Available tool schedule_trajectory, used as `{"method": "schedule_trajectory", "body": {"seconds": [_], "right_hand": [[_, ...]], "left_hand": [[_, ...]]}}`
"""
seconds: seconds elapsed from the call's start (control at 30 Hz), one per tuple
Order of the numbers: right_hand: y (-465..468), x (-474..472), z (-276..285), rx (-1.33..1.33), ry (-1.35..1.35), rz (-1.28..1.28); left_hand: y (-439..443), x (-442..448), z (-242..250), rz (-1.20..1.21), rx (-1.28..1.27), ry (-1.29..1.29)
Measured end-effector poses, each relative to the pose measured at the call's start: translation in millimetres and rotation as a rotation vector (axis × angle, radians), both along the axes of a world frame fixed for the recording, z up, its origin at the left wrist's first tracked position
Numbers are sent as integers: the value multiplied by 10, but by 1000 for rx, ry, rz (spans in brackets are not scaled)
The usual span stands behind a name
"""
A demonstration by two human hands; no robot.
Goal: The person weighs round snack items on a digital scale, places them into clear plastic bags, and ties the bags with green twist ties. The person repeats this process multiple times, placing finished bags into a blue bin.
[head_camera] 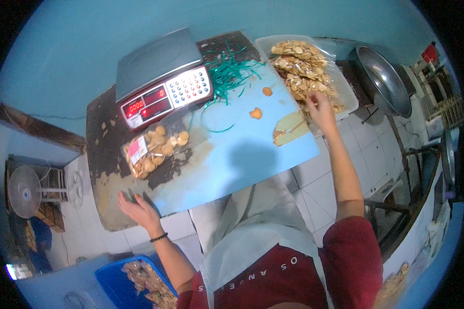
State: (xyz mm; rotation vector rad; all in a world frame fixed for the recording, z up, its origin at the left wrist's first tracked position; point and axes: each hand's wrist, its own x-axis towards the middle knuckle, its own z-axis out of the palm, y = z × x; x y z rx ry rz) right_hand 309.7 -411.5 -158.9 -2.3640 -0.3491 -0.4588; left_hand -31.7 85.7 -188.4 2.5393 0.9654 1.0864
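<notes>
My left hand [140,214], a dark beaded bracelet at its wrist, is at the table's near left edge with fingers apart and nothing in it. Beyond it lies a clear plastic bag of round biscuits [149,152] with a pink and white label, its top end open-looking and flattened. My right hand [320,110] reaches over the near end of a translucent plastic bin [348,94]. Its fingers curl against the bagged biscuits [299,67] piled there; whether they grip a bag cannot be told.
A digital scale [162,83] with a lit red display stands at the table's back left. Green plastic ties [232,73] spread beside it. Two loose biscuit pieces [256,113] lie on the worn blue table [212,170]. A metal basin [384,81] leans at right; a blue crate [112,276] sits behind left.
</notes>
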Motion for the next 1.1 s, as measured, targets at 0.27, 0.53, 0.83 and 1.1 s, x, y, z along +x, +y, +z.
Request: {"method": "schedule_trajectory", "body": {"seconds": [0.27,0.53,0.83,1.1], "right_hand": [[-1243,1189,-424,-322,151,-568],[-1195,1334,-290,-53,93,-442],[-370,1123,1052,-144,-318,-90],[965,1171,2317,-270,-532,198]], "left_hand": [[-65,28,20,76,-14,140],[-21,-9,-34,75,4,147],[-57,-2,-3,90,10,171],[-94,-20,28,57,8,114]]}}
